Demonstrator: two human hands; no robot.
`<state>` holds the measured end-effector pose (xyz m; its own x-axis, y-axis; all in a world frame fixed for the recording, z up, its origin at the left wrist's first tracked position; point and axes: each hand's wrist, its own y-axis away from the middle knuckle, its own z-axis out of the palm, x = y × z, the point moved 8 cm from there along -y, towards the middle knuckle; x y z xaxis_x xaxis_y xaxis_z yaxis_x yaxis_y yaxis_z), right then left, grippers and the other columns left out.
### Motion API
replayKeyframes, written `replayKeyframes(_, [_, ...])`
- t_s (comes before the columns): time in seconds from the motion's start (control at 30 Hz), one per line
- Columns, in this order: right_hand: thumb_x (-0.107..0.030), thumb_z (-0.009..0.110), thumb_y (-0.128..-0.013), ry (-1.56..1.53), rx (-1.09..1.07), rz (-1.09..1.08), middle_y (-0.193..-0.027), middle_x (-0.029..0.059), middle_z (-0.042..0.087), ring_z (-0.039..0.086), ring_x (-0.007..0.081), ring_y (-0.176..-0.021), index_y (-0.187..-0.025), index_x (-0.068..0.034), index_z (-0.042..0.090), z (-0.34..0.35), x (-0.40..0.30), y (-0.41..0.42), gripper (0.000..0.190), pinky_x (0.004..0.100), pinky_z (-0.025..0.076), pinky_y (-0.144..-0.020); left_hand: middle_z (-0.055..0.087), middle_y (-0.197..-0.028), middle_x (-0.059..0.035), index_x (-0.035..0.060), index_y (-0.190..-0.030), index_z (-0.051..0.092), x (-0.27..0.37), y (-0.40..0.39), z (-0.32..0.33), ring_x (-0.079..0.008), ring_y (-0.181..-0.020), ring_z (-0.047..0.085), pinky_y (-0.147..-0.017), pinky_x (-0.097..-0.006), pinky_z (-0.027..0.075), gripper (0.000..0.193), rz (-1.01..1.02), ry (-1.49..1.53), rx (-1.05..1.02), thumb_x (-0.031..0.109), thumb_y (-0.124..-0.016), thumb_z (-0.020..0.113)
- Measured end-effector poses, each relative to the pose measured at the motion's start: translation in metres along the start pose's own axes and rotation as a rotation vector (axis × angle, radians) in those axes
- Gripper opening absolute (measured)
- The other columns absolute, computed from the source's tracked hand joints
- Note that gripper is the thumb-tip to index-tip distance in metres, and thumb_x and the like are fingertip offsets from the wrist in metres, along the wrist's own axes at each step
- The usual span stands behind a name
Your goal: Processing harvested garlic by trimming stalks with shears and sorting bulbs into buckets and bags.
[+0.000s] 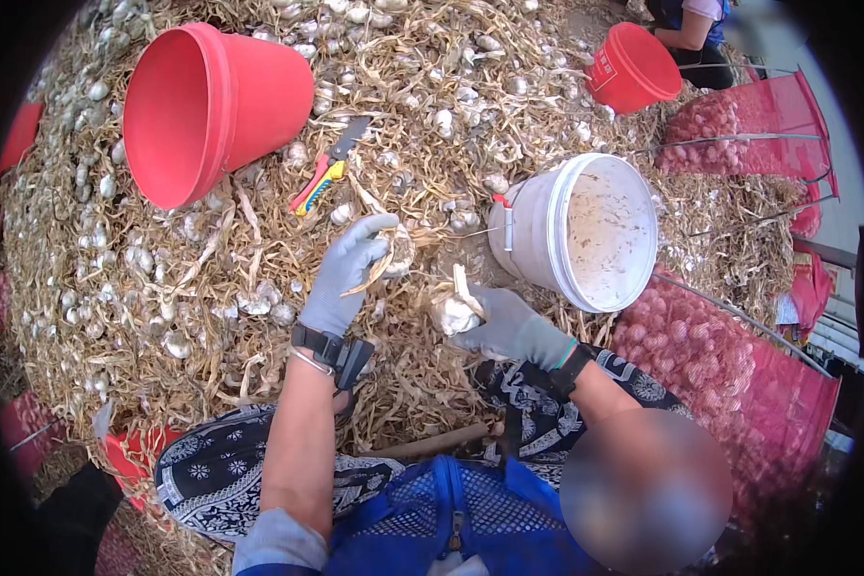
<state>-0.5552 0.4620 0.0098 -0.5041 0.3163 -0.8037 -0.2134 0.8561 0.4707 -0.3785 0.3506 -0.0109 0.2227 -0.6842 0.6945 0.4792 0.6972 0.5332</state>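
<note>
My left hand [349, 270], in a grey work glove, grips a garlic bulb [401, 252] with dry leaves hanging from it. To its right my right hand [515, 324], gloved the same way, holds another garlic bulb [455, 315] whose cut stem points up. Beyond my left hand, a pair of pruning shears [331, 167] with red, yellow and blue handles lies on the dry garlic stalks [417, 389]. A white plastic bucket [529, 223] lies tipped beside my right hand, its mouth facing right; I see dirt specks inside it.
A large red bucket [270, 101] lies on its side at upper left, and a smaller red bucket [630, 72] is at upper right near a crouching person [695, 29]. Red mesh sacks of garlic [691, 345] line the right side, held by metal rods. Garlic bulbs and stalks cover the ground.
</note>
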Motion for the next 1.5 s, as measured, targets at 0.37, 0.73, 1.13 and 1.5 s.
replayKeyframes(0.37, [-0.011, 0.069, -0.086, 0.640, 1.224, -0.211, -0.079, 0.0072, 0.064, 0.063, 0.0120, -0.071, -0.114, 0.000, 0.060, -0.197, -0.053, 0.092, 0.031, 0.0286, 0.051, -0.064, 0.070, -0.093, -0.0069, 0.0024, -0.111, 0.067, 0.033, -0.011, 0.144, -0.0123, -0.086, 0.065, -0.079, -0.0291, 0.050, 0.028, 0.283, -0.748, -0.161, 0.023, -0.095, 0.058])
replayKeyframes(0.73, [-0.014, 0.065, -0.079, 0.778, -0.058, 0.166, -0.114, 0.0202, 0.055, 0.064, 0.0412, -0.094, -0.104, -0.013, 0.069, 0.130, 0.118, -0.039, 0.025, 0.0452, 0.054, -0.082, 0.049, -0.132, -0.0086, 0.0170, -0.123, 0.055, -0.160, 0.087, -0.034, -0.0262, -0.116, 0.054, -0.083, -0.0463, 0.048, 0.041, 0.199, -2.337, -0.313, 0.020, -0.083, 0.064])
replayKeyframes(1.13, [-0.023, 0.061, -0.083, 0.515, -0.454, 0.280, -0.120, 0.0182, 0.062, 0.068, 0.0291, -0.100, -0.115, -0.015, 0.066, 0.113, 0.123, -0.032, 0.034, 0.0429, 0.054, -0.079, 0.063, -0.100, -0.0048, 0.0080, -0.113, 0.066, -0.124, 0.051, -0.064, -0.0139, -0.089, 0.061, -0.079, -0.0275, 0.051, 0.043, -0.531, -0.738, -0.289, 0.010, -0.071, 0.074])
replayKeyframes(1.5, [-0.016, 0.062, -0.078, 0.648, -0.404, 0.349, -0.111, 0.0152, 0.068, 0.066, 0.0346, -0.103, -0.113, -0.011, 0.066, 0.104, 0.106, -0.025, 0.035, 0.0441, 0.054, -0.083, 0.065, -0.090, -0.0028, 0.0017, -0.124, 0.058, -0.059, 0.026, -0.023, -0.0097, -0.083, 0.061, -0.078, -0.0246, 0.049, 0.043, -0.418, -0.216, -0.228, 0.012, -0.083, 0.065])
